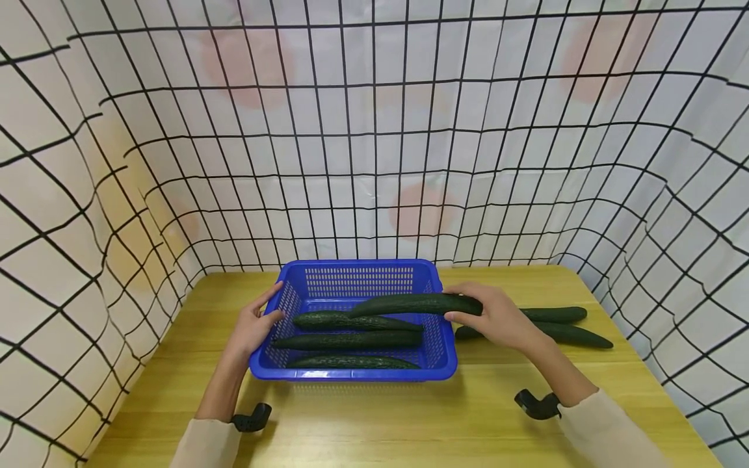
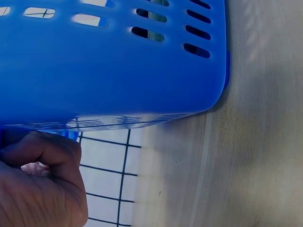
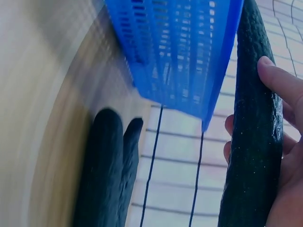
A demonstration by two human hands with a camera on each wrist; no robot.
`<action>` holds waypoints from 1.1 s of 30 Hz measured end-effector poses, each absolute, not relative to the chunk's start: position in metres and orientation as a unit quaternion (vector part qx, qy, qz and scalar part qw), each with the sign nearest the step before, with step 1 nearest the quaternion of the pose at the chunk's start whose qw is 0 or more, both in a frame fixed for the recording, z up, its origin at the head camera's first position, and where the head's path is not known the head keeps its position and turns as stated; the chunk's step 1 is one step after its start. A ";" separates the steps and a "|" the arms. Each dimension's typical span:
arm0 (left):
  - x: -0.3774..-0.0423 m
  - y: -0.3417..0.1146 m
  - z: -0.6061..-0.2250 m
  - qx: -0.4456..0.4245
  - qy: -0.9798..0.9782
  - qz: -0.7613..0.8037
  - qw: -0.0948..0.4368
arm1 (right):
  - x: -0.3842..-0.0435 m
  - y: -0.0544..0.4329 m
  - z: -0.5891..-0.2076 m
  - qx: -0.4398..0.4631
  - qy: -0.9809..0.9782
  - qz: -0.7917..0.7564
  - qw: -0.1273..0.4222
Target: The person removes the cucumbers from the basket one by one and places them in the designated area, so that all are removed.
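Observation:
A blue plastic basket (image 1: 354, 374) with slotted walls stands on the table. My left hand (image 1: 251, 328) grips its left rim; in the left wrist view the fingers (image 2: 57, 158) are curled at the rim. A dark green cucumber (image 1: 409, 303) is held near its right end by my right hand (image 1: 494, 318), thumb on one side and fingers on the other. It slants across the right rim, its far end over the basket's inside. Three more cucumbers (image 1: 351, 340) lie lengthwise in the basket, side by side.
Right of the basket, two cucumbers (image 1: 576, 335) lie on the wooden table (image 1: 374, 422), partly behind my right hand and forearm. A black wire grid (image 1: 374, 174) encloses the back and both sides, with a pale patterned sheet behind it.

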State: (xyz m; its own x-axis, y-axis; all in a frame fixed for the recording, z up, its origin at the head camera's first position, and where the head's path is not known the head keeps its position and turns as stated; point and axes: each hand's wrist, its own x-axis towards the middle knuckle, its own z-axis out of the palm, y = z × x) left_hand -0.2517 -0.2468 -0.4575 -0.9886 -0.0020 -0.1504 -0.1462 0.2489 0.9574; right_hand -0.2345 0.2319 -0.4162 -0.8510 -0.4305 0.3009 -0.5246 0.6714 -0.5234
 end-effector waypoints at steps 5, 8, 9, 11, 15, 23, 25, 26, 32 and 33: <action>-0.252 -0.248 -0.458 -0.050 0.780 0.620 0.066 | -0.229 0.254 -0.418 0.247 -0.917 0.303 0.084; -0.253 -0.249 -0.458 -0.052 0.774 0.627 0.070 | -0.225 0.267 -0.421 0.237 -0.920 0.300 0.084; -0.253 -0.249 -0.458 -0.053 0.773 0.629 0.069 | -0.224 0.271 -0.423 0.232 -0.922 0.299 0.084; -0.253 -0.250 -0.458 -0.053 0.774 0.627 0.068 | -0.222 0.280 -0.425 0.226 -0.924 0.298 0.084; -0.252 -0.248 -0.457 -0.054 0.782 0.618 0.063 | -0.217 0.298 -0.431 0.213 -0.927 0.298 0.085; -0.250 -0.247 -0.458 -0.047 0.786 0.614 0.056 | -0.205 0.332 -0.435 0.179 -0.932 0.304 0.081; -0.250 -0.247 -0.457 -0.045 0.783 0.618 0.055 | -0.203 0.341 -0.436 0.171 -0.934 0.304 0.075; -0.250 -0.247 -0.457 -0.045 0.782 0.619 0.054 | -0.203 0.345 -0.437 0.168 -0.935 0.304 0.074; -0.251 -0.246 -0.454 -0.044 0.783 0.618 0.058 | -0.199 0.372 -0.444 0.146 -0.941 0.297 0.075; -0.251 -0.246 -0.454 -0.045 0.783 0.618 0.059 | -0.198 0.376 -0.445 0.142 -0.942 0.294 0.076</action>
